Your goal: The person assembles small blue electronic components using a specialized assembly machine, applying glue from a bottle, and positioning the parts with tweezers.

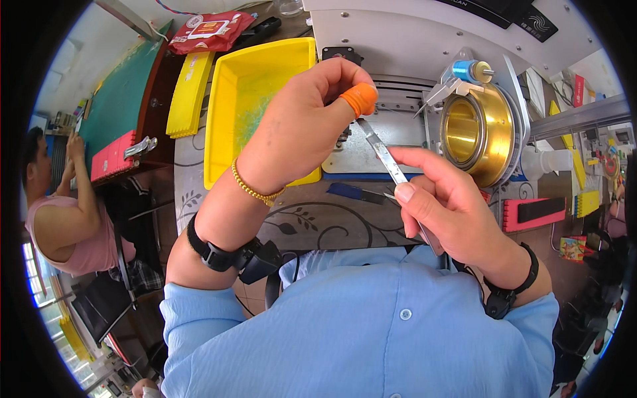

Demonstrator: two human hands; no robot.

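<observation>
My left hand (292, 123) is raised over the right edge of a yellow tray (224, 86), its fingers curled in against the thumb. An orange ribbed cover (359, 100) sits on that thumb. Anything pinched there is too small or hidden to make out. In my right hand (448, 202), thumb and fingers close on a slim flat metal tool (383, 150), whose exact kind is unclear. Its far end reaches up to just below the orange cover; whether they touch, I cannot tell. On the table under my hands lies a blue-handled tool (347, 192).
A white machine (398, 33) with a metal bed stands ahead. To its right are a large gold-coloured spool (497, 136) and a blue thread spool (466, 70). Yellow plates (188, 96) and a red packet (211, 32) flank the tray. Another person (73, 219) sits far left.
</observation>
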